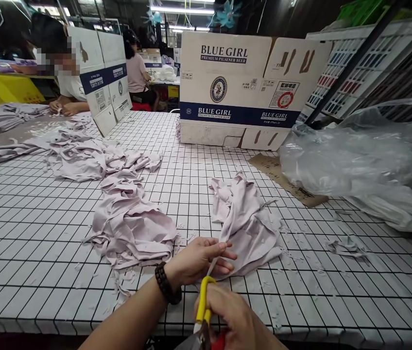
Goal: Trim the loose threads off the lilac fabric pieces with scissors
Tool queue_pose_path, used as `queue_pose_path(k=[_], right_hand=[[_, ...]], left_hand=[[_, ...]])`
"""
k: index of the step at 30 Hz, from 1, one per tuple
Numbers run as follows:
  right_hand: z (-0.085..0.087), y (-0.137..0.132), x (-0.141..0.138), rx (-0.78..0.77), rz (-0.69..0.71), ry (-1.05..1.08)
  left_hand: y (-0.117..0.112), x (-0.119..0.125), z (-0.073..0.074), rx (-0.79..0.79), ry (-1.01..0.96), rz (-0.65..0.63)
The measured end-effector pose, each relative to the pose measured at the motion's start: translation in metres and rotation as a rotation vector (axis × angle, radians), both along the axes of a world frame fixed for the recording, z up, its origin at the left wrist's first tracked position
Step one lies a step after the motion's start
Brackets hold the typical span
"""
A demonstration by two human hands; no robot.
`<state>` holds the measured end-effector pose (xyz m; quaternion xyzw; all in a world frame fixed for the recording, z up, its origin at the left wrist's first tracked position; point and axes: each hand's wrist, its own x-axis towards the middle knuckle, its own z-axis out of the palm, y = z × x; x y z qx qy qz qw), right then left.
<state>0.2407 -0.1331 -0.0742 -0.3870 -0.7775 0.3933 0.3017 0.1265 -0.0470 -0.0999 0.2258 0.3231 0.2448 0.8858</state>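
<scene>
My left hand (pixel 200 257), with a dark beaded bracelet on its wrist, pinches the narrow end of a pale pink cloth piece (pixel 249 233) between thumb and fingers. The rest of that cloth spreads crumpled on the table beyond the fingers. Just below and to the right, my right hand (pixel 237 313) grips scissors (pixel 203 304) with yellow on the handle. Their metal part points down toward the bottom edge of the view, where the blades are partly cut off. A heap of similar pale pink cloth pieces (pixel 133 228) lies left of my hands.
A grid-patterned cloth (pixel 177 184) covers the table, scattered with small scraps. White cartons (pixel 228 87) stand at the back, with a brown cardboard piece (pixel 286 180) and clear plastic bags (pixel 359 155) at right. A co-worker's hands (pixel 65 106) handle cloth at far left; another person (pixel 138 73) sits behind.
</scene>
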Motion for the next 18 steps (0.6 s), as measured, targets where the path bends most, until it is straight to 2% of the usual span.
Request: queue_pose_path(k=[3,6,8,11,13,16,18], right_hand=[[-0.003,-0.004,-0.001,-0.142,0.033,0.005],[0.004,-0.006,0.009,-0.313,0.048,0.045],[0.008,-0.002,0.021,-0.374,-0.087,0.096],[0.005,0.017,0.044,-0.352,-0.436,0.149],[-0.001,0.036,0.056,-0.257,-0.569,0.095],[-0.012,0.063,0.063,-0.171,-0.516,0.012],[-0.017,0.074,0.062,-0.146,-0.448,-0.019]], left_hand=[[-0.002,-0.004,-0.003,-0.041,-0.064,-0.001],[-0.006,-0.011,-0.004,0.014,-0.087,0.015],[-0.009,-0.015,-0.004,0.095,-0.067,0.061],[-0.013,-0.019,-0.001,0.215,-0.001,0.099],[-0.015,-0.02,0.002,0.263,0.045,0.085],[-0.016,-0.025,0.005,0.309,0.109,0.031],[-0.019,-0.028,0.006,0.424,0.239,0.003]])
